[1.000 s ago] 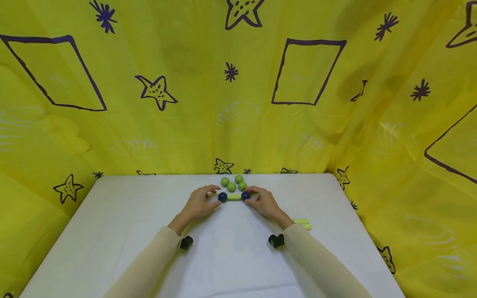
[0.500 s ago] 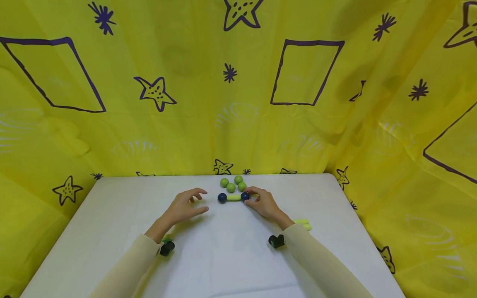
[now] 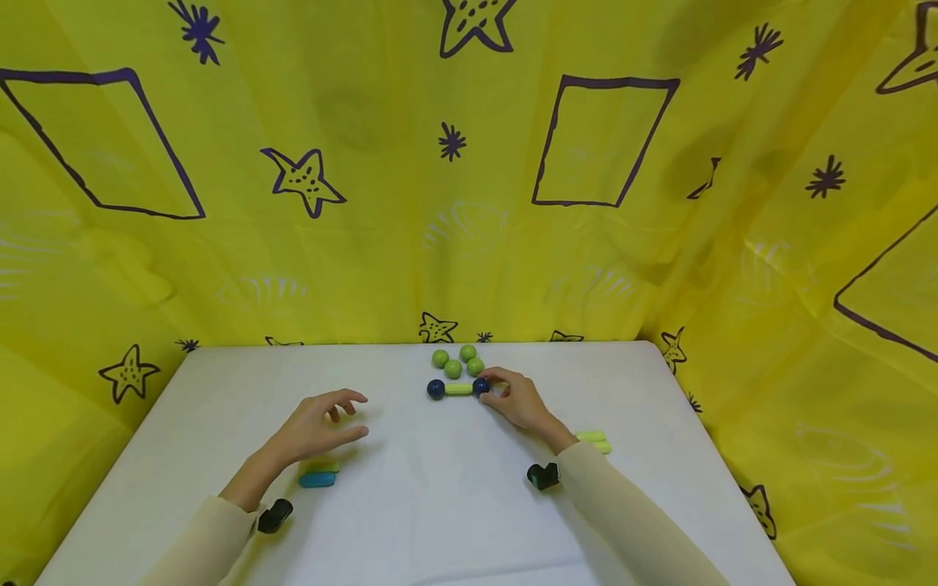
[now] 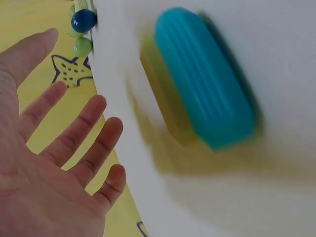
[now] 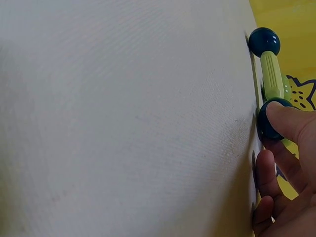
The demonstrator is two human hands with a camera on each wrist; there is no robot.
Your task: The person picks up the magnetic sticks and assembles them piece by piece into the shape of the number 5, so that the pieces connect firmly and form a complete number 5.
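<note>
Near the back of the table, a light green ribbed rod (image 3: pixel 458 389) lies between two dark blue balls, forming a short bar. My right hand (image 3: pixel 520 401) pinches the right-hand dark blue ball (image 3: pixel 480 387) between thumb and fingers; the right wrist view shows the thumb across this ball (image 5: pixel 270 123). At the bar's other end, the left dark blue ball (image 3: pixel 436 389) is untouched. My left hand (image 3: pixel 318 427) hovers at the left with spread fingers and nothing in it. Below it lie a blue ribbed rod (image 3: pixel 317 479) and a yellow-green rod (image 3: pixel 330 467), side by side.
Several green balls (image 3: pixel 453 369) sit just behind the bar. Two light green rods (image 3: pixel 592 437) lie by the right forearm, partly hidden by it. A white cloth (image 3: pixel 454 505) covers the table, and a yellow patterned curtain (image 3: pixel 396 244) surrounds its back and sides.
My left hand has left the left dark blue ball and moved left and toward me, uncovering the blue and yellow-green rods. The right hand stays on its ball.
</note>
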